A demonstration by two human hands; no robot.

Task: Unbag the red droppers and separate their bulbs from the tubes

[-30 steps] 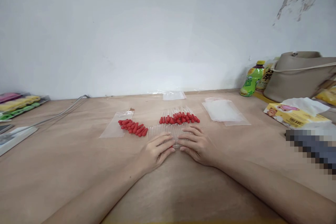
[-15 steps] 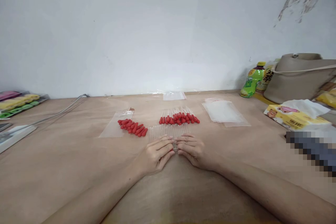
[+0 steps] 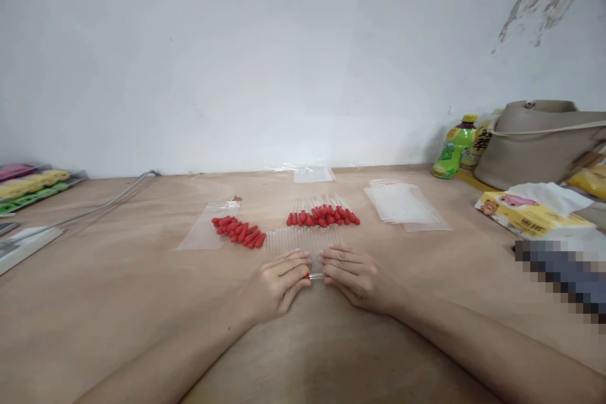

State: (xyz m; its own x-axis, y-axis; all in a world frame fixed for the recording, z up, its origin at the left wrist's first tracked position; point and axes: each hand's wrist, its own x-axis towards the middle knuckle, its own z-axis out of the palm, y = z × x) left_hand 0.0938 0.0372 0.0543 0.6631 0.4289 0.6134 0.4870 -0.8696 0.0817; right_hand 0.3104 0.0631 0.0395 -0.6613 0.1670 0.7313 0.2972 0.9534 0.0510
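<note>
My left hand (image 3: 284, 281) is closed, with a red rubber bulb (image 3: 306, 276) showing at its fingertips. Across the small gap, my right hand (image 3: 353, 274) pinches a clear glass dropper tube (image 3: 316, 276) that lies crosswise and meets the bulb. Just beyond my fingers, a row of bare glass tubes (image 3: 293, 238) lies side by side, its near part covered by both hands. Behind that row is a group of droppers with red bulbs (image 3: 324, 214) fitted, tips pointing to the wall. Loose red bulbs (image 3: 239, 231) are heaped to the left, partly on a clear plastic bag (image 3: 199, 233).
Clear zip bags (image 3: 400, 202) are stacked at the right, and another bag (image 3: 312, 175) lies by the wall. Farther right are a green bottle (image 3: 454, 148), a grey-beige handbag (image 3: 525, 145) and a tissue pack (image 3: 525, 211). A cable (image 3: 118, 191) runs along the left.
My hands have drawn slightly apart and a little toward me. More of the glass tube and the red bulb's end shows between them. The bulbs, bags and tube row lie as before.
</note>
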